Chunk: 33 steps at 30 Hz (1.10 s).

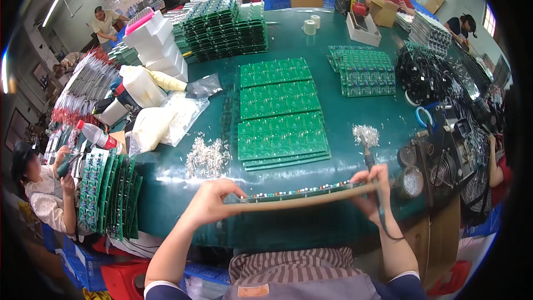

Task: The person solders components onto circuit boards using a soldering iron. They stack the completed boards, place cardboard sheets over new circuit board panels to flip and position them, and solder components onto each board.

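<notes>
Edge-on in front of me is a circuit board panel [311, 190] with small components along its top, lying against a tan flat board [302, 203]. My left hand [214, 203] is closed on the left end of both. At the right end my right hand [373, 191] is closed round a soldering iron [370, 161] while also supporting the boards. The iron points away toward a pile of small white parts [366, 134]; its dark cord hangs below my hand. Just beyond the held panel lies a stack of green circuit board panels [282, 136].
Loose white parts [208, 156] are heaped at left. Upright circuit boards [108, 194] stand at the left edge, near a co-worker with a tool. Taller board stacks [222, 28] are at the back. Solder spools [412, 182], a metal coil holder and black cables [425, 72] crowd the right.
</notes>
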Each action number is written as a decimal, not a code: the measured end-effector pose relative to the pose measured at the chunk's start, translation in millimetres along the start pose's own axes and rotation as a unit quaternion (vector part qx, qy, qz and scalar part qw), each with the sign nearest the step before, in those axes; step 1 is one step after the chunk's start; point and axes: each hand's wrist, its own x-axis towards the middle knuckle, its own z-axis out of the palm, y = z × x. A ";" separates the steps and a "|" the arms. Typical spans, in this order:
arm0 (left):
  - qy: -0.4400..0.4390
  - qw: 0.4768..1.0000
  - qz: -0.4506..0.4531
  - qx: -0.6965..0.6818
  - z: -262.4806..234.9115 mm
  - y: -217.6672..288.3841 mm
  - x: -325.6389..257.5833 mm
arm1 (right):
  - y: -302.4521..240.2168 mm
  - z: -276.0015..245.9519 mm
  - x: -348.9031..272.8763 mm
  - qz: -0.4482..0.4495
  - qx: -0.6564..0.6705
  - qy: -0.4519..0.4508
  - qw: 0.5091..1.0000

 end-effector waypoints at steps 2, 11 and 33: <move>0.053 0.987 0.143 0.042 22.6 -16.9 -7.7 | 29.4 -25.8 -11.5 -0.202 -0.195 -0.062 0.958; 0.046 0.934 0.285 0.209 58.0 -30.0 -45.9 | 49.6 -56.7 -36.3 -0.303 -0.357 -0.257 0.845; -0.136 0.937 0.233 0.221 41.7 -15.6 -27.7 | -3.5 -54.9 -20.4 -0.181 -0.538 -0.430 0.702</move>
